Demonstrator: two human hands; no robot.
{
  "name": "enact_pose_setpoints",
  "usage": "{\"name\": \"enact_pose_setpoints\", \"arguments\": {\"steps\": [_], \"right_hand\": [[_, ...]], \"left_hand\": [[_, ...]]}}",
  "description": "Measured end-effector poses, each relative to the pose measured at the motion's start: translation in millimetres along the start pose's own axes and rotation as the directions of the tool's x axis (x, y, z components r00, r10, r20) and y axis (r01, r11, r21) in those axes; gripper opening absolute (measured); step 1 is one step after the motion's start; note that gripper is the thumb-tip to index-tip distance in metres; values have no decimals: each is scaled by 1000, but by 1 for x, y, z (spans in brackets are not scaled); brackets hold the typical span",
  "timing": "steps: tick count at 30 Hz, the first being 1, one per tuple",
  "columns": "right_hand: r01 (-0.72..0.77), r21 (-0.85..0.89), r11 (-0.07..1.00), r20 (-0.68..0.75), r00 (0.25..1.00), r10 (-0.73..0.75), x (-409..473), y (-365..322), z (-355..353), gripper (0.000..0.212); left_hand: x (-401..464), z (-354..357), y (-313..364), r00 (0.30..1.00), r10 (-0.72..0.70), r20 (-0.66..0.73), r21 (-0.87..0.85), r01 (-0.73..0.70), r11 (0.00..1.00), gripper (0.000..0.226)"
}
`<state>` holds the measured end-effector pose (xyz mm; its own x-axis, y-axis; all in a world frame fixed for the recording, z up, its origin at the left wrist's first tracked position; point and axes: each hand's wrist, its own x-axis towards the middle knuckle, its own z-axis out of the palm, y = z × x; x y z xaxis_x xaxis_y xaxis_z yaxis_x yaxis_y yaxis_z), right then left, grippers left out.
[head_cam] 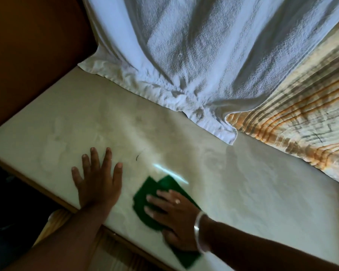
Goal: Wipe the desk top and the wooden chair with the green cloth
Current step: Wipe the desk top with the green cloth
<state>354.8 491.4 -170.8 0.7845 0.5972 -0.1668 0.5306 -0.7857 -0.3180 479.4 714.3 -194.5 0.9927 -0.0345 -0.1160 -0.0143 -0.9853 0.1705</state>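
The pale desk top [184, 153] is running from ten o'clock to four o'clock, towels draped over its far edge. The green cloth [145, 194] is lying near the front edge, long axis running eleven to five o'clock. The right hand [174, 218] is pressing flat on it, fingers [157, 198] slightly spread and pointing toward ten o'clock. The left hand [98, 180], fingers splayed, is bracing on bare surface just beside it at nine o'clock. Unwiped desk probably lies toward twelve and two o'clock.

Pale cream desk [243, 192] under cloths and hands.
A green cloth [145, 196], white towel [184, 55] and orange-striped fabric [292, 124] lie directly on it.
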Motion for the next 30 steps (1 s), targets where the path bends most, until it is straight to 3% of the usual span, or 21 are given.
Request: {"name": "enact_pose_setpoints", "arguments": {"steps": [2,3,5,7,9,13,16,18,20,21,24,27,29,30], "right_hand": [[166,84,983,-11,986,-166,-35,21,-5,55],[176,75,982,-59,983,-172,-42,42,-12,49],[-13,37,999,-115,993,17,-35,94,-39,51],[-320,-10,947,-126,940,316,0,131,-63,55],[-398,-36,917,-84,915,394,34,122,-63,66],[-51,36,998,-35,998,52,14,50,-21,62],[72,89,993,-43,997,-68,-29,71,-27,48],[-47,107,993,-37,998,52,-29,111,-43,62],[-269,129,954,-54,959,278,-3,138,-59,53],[-335,141,932,-92,933,349,15,143,-61,59],[-409,107,906,-135,897,421,72,128,-62,69],[-330,-17,944,-112,939,326,122,83,-53,64],[-116,-67,991,-18,993,115,130,48,-36,64],[14,-49,999,31,999,-13,121,30,-28,63]], "left_hand": [[1,0,1,1000,0,-3,-2,0,1000,78],[0,0,2,1000,2,0,1,-2,1000,77],[0,1,2,1000,0,-6,11,0,1000,76],[1,2,2,1000,-11,-4,6,11,1000,76],[2,1,2,1000,-16,2,12,16,1000,75],[0,0,1,1000,-21,-18,-31,21,999,75],[0,3,0,1000,-14,-26,-32,13,999,74],[1,6,-1,999,-10,-33,-21,10,1000,74],[3,7,-2,999,-4,-42,-14,4,1000,74],[3,8,-2,999,-5,-40,-17,4,1000,73],[0,5,-1,999,-21,-29,-38,20,999,72],[-3,-1,2,991,-78,-112,-245,49,968,70],[1,-9,-8,960,-200,-197,-421,101,901,66],[3,-12,-19,943,-234,-238,-414,119,903,63]]}}
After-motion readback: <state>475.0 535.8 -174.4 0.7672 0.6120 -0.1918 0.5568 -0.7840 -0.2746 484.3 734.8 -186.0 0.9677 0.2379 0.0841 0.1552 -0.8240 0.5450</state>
